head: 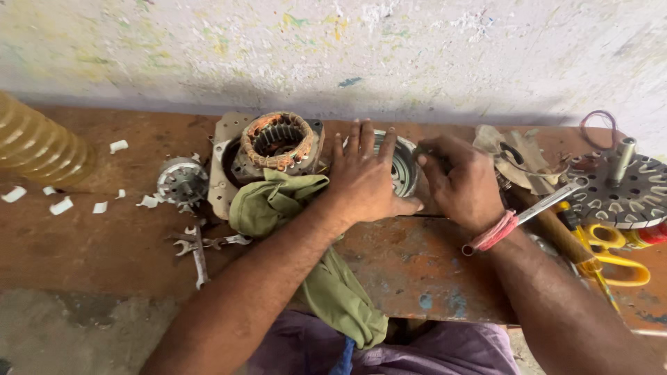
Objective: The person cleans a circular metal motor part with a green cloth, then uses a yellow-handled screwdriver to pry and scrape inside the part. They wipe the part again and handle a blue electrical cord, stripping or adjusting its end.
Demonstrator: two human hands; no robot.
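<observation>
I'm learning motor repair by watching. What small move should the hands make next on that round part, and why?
Probably steady it and lift it slightly: the left hand lies flat over the round motor cover, while the right hand pinches its edge, so it looks gripped but still resting on the bench.

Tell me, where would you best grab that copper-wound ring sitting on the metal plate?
Probably from above, by the outer rim of the stator ring: it lies flat on the metal plate, open side up. Thumb and fingers across opposite sides of the laminated body would spare the copper windings. Come from its left, since the green cloth and left hand crowd the right.
</observation>
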